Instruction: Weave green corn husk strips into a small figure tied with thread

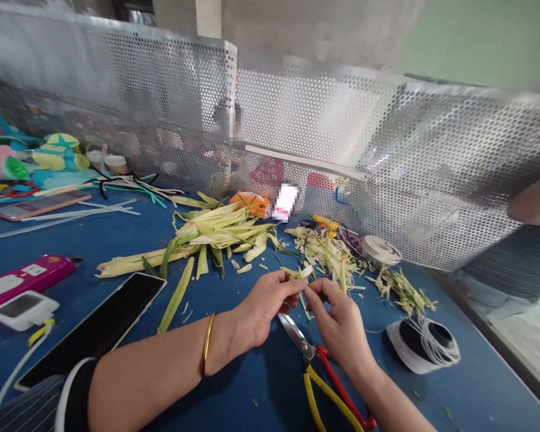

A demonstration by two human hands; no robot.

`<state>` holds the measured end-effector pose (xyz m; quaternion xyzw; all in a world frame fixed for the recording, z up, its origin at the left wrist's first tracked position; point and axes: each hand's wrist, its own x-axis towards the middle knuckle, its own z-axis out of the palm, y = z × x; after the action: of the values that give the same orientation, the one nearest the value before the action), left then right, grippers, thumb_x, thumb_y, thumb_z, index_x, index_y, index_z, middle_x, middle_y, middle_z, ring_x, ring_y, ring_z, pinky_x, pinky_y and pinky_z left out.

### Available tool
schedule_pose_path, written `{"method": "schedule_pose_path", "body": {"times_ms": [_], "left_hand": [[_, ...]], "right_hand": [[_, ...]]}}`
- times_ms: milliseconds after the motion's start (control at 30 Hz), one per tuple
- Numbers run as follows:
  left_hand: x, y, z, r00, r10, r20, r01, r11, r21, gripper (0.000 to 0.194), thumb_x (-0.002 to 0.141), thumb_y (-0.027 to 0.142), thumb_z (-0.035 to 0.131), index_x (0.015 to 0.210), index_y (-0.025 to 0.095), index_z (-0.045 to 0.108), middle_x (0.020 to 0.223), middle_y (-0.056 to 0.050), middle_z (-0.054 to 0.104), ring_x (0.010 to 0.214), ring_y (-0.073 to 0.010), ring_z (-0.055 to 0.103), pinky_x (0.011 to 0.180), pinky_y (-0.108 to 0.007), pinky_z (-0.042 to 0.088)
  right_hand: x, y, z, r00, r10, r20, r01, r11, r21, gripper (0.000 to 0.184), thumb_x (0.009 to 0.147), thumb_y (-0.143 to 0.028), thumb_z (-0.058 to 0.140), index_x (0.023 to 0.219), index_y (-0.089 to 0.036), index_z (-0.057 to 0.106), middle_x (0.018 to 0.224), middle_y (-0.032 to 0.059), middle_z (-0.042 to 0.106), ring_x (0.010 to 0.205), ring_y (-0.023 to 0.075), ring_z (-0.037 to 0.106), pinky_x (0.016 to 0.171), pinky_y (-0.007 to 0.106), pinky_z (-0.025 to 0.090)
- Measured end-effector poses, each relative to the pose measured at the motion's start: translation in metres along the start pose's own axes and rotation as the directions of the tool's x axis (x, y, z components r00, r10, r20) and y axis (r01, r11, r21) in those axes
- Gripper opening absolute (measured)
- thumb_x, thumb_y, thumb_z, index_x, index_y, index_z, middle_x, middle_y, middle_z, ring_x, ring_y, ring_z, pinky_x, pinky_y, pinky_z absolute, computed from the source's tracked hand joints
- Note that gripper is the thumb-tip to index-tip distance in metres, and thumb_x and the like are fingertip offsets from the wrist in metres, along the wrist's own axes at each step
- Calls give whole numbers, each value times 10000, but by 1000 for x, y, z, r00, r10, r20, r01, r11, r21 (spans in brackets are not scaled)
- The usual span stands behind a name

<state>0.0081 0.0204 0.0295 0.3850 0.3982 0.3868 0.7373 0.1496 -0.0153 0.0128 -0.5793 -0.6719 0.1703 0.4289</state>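
Observation:
My left hand [263, 306], with a gold bangle at its wrist, pinches a small folded piece of pale green leaf strip [297, 273] over the blue table [117, 240]. My right hand [337, 318] meets it from the right, fingertips pinched on the same piece. Scissors [317, 372] with red and yellow handles lie on the table just under my right wrist, blades pointing up-left. A pile of long leaf strips [207, 237] lies behind my hands.
Leaf trimmings [328, 252] and scraps [402, 288] lie at centre right. A spool of white thread [425, 342] and a white tape roll [380, 249] sit right. A dark tablet [99, 327], a pink case [22, 279] and a phone [40, 205] lie left. A perforated metal screen [297, 114] closes the back.

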Motion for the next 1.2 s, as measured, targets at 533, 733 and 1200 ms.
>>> {"method": "schedule_pose_path", "body": {"times_ms": [533,733,1200], "left_hand": [[8,-8,-2,992,120,-44,-116,990,75,178,794,296,663,739,149,578,547,40,544,474,-70,473,496,-202,370],[7,0,-6,1000,16,14,-16,1000,2,331,787,476,667,823,149,622,673,-11,641,557,-108,578,539,-228,416],[9,5,-10,993,-79,86,73,995,63,371,742,451,736,938,139,689,691,-17,660,524,-72,527,553,-215,389]], "right_hand": [[-6,-8,-1,971,-238,-3,236,966,-107,281,886,-195,482,620,-211,391,587,-33,452,564,109,430,554,222,330],[-4,-6,-3,988,-156,7,155,978,-138,254,879,-202,490,633,-209,429,586,-34,464,548,103,440,505,211,303],[10,6,-6,976,185,-112,-147,948,282,260,819,-441,641,911,-204,590,669,-25,592,550,132,553,542,257,451]]}}
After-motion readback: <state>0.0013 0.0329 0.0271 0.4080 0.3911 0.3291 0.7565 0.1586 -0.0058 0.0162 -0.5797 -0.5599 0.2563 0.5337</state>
